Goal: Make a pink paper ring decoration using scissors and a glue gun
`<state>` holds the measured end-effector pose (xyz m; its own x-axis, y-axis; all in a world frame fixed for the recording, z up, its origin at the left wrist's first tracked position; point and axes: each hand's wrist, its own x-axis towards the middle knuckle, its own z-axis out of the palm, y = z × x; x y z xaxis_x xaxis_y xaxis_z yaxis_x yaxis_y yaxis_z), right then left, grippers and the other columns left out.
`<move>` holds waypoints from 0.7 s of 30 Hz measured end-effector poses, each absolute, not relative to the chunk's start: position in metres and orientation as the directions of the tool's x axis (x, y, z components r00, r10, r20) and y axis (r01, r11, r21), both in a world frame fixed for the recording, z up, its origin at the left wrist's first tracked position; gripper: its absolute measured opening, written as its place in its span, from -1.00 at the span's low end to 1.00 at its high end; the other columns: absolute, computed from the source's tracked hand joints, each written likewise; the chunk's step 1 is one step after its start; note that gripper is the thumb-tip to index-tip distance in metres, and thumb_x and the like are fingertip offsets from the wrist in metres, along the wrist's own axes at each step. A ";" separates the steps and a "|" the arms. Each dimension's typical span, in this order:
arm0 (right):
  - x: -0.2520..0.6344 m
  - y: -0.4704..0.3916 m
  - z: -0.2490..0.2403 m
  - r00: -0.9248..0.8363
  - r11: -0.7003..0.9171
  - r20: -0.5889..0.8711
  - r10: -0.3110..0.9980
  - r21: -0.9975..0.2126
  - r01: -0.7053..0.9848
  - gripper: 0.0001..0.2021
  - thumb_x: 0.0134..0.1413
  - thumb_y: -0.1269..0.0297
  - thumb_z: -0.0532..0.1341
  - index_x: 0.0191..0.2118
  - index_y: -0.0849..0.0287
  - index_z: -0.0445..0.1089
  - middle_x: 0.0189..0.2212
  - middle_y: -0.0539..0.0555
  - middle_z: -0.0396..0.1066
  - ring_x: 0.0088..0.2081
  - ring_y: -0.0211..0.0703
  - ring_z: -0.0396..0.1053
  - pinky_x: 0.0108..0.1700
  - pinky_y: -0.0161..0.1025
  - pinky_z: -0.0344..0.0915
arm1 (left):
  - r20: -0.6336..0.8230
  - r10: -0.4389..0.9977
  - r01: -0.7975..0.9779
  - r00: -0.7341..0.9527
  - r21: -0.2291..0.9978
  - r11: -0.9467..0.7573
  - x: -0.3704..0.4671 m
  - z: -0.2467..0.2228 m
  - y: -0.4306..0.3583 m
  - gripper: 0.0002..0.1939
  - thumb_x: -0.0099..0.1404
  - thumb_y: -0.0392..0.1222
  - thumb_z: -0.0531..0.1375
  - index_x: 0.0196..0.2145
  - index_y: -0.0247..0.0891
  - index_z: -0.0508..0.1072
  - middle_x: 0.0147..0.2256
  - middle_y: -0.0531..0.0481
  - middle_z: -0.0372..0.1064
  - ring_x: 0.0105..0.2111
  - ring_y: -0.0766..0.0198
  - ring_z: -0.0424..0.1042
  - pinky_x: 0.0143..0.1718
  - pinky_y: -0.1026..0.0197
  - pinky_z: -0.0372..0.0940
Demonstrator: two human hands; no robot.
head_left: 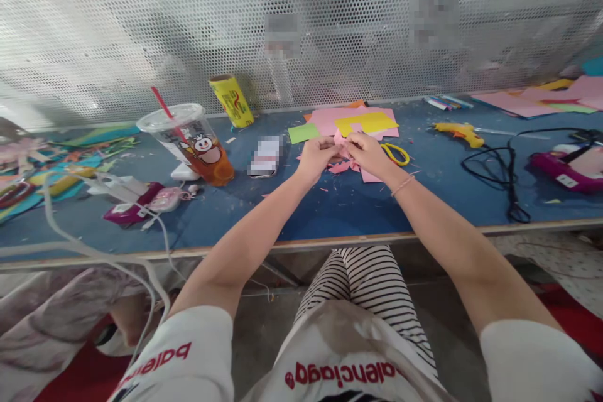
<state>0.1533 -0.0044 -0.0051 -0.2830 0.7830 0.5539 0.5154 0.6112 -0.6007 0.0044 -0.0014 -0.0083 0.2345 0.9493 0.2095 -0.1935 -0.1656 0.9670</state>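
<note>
My left hand (320, 156) and my right hand (365, 152) meet over the table, both closed in a pinch on one small piece of pink paper (340, 138). Its exact shape is partly covered by my fingers. Beneath them lie pink paper scraps (343, 167). Just right of my right hand are the yellow handles of a pair of scissors (396, 154), whose blades are hidden. Behind my hands, sheets of coloured paper overlap: a yellow sheet (377, 122), a pink sheet (323, 118) and a green sheet (303, 133).
Left on the blue table (339, 213) stand a cup of drink (207, 151) with a red straw, a yellow roll (233, 100), a phone (266, 157) and a purple power strip (134, 204). To the right lie a yellow glue gun (459, 134) and its black cable (499, 166).
</note>
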 end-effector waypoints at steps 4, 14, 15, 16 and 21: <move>0.155 -0.008 -0.002 -0.298 0.625 0.554 0.778 -0.631 0.459 -0.72 0.14 0.30 0.02 -0.59 0.15 0.06 -0.64 -0.07 0.11 -0.53 -0.32 0.09 -0.42 -0.28 0.02 | 0.200 0.946 -0.231 0.254 0.963 -0.141 0.003 -0.007 -0.002 -0.87 0.05 -0.25 0.29 -0.45 -0.35 0.42 -0.53 0.05 0.40 -0.56 0.45 0.40 -0.41 0.30 0.37; 0.160 -0.002 -0.006 -0.098 0.691 0.703 0.705 -0.649 0.318 -0.83 -0.01 0.20 0.22 -0.35 0.13 0.22 -0.36 0.02 0.28 -0.35 -0.28 0.26 -0.39 -0.30 0.19 | 0.441 0.888 -0.124 0.134 0.896 -0.426 0.001 -0.008 0.004 -0.83 0.07 -0.14 0.29 -0.41 -0.29 0.50 -0.51 0.06 0.42 -0.53 0.45 0.36 -0.43 0.33 0.31; 0.160 -0.002 -0.006 -0.070 0.687 0.702 0.708 -0.663 0.298 -0.81 -0.01 0.18 0.23 -0.34 0.13 0.22 -0.37 0.01 0.28 -0.35 -0.28 0.26 -0.38 -0.30 0.20 | 0.471 0.876 -0.086 0.104 0.882 -0.463 0.000 -0.008 0.005 -0.84 0.08 -0.14 0.28 -0.41 -0.28 0.51 -0.52 0.06 0.42 -0.54 0.45 0.36 -0.43 0.32 0.30; 0.160 -0.002 -0.005 -0.063 0.671 0.684 0.727 -0.689 0.272 -0.80 0.00 0.15 0.22 -0.36 0.13 0.23 -0.40 0.00 0.28 -0.38 -0.30 0.26 -0.39 -0.30 0.21 | 0.495 0.865 -0.058 0.084 0.869 -0.492 0.000 -0.008 0.005 -0.84 0.08 -0.14 0.27 -0.40 -0.27 0.52 -0.50 0.05 0.43 -0.53 0.44 0.37 -0.42 0.31 0.31; 0.154 -0.008 -0.003 -0.213 0.477 0.448 0.868 -0.871 0.114 -0.62 0.06 -0.06 0.12 -0.49 0.18 0.28 -0.59 0.00 0.29 -0.55 -0.33 0.25 -0.48 -0.30 0.22 | 0.610 0.784 -0.003 0.113 0.789 -0.614 0.000 -0.008 0.003 -0.85 0.09 -0.20 0.26 -0.34 -0.23 0.55 -0.32 -0.04 0.50 -0.30 0.32 0.47 -0.16 0.17 0.34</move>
<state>0.1544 -0.0078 -0.0034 -0.2134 0.8684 0.4476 0.1136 0.4771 -0.8715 0.0000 0.0032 -0.0082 0.1135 0.7841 0.6102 -0.0031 -0.6139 0.7894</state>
